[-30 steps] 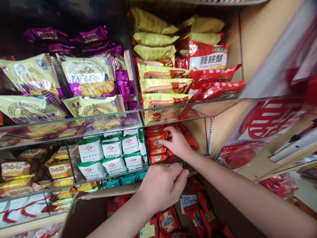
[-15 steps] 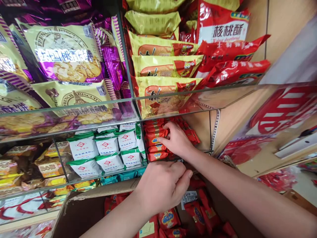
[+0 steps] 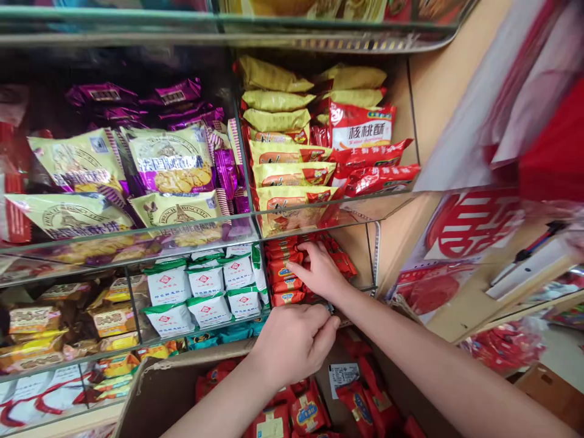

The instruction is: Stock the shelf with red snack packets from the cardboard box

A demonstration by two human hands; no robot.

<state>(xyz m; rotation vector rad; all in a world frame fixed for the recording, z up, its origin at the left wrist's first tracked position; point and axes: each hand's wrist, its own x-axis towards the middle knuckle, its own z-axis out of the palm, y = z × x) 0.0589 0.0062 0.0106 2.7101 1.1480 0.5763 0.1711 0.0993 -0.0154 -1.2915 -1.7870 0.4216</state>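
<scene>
Our right hand (image 3: 322, 271) reaches onto the lower shelf (image 3: 201, 332) near its right end, thumb and fingers apart against red packets (image 3: 280, 271) just left of it; our left hand (image 3: 296, 337) (curled, its grip we cannot tell) hangs over the box's (image 3: 159, 383) far edge.

The right hand (image 3: 322, 274) is resting at the small red packets (image 3: 287, 286) in a lower shelf compartment, its thumb and forefinger spreading apart. The left hand (image 3: 292, 344) is hanging, with curled fingers, above an open cardboard box (image 3: 152, 389); whether it is holding something is hidden. Inside, more red packets (image 3: 308, 412) are lying near a white printed label (image 3: 343, 372). White packets with green edges (image 3: 205, 286) are standing just beside the compartment.
</scene>
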